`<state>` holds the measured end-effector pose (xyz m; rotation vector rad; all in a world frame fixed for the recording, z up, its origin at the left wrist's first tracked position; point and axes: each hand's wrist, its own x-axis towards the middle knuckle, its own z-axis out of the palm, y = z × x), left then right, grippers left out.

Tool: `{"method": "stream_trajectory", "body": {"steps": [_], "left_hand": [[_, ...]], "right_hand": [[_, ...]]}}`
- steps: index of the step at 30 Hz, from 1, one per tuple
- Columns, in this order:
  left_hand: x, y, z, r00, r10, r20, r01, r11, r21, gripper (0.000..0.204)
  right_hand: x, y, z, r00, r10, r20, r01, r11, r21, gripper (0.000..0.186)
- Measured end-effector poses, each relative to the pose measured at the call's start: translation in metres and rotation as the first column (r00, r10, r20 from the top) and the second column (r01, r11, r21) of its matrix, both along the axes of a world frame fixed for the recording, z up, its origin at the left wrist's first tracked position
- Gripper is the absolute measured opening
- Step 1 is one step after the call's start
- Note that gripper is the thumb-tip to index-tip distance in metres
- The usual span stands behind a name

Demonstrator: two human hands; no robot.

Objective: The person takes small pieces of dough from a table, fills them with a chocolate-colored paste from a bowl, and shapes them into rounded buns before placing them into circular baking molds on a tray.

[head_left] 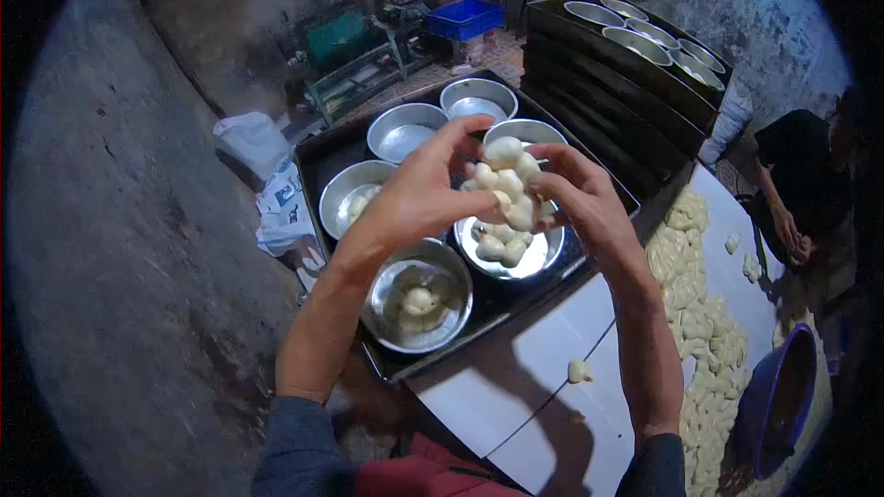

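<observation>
Both my hands hold a cluster of small pale dough balls [508, 182] between them, above a dark baking tray [315, 158]. My left hand [419, 193] cups the cluster from the left, my right hand [575, 198] from the right. Right under the cluster is a round metal pan [543, 258] with a few dough balls in it. Another round pan [419, 299] nearer me holds dough pieces too. A pan [354, 195] to the left has dough, and two pans [405, 129] further back look bare.
A white table [516, 377] carries one loose dough ball [578, 370] and a long heap of dough pieces [704, 331] on the right. A blue bucket [783, 396] stands at the right. Stacked dark trays with pans [635, 46] are behind. Another person's hand [792, 235] works at the far right.
</observation>
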<state>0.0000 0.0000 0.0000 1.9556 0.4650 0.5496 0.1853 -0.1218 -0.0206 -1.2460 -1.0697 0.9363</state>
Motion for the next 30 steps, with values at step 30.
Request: {"method": "stream_trajectory", "body": {"steps": [30], "left_hand": [[-0.070,0.133,-0.050,0.914,0.396,-0.087,-0.270,0.755,0.598,0.081]], "right_hand": [[0.093,0.041,-0.054,0.114,-0.294,0.949,0.582,0.794,0.176,0.041]]}}
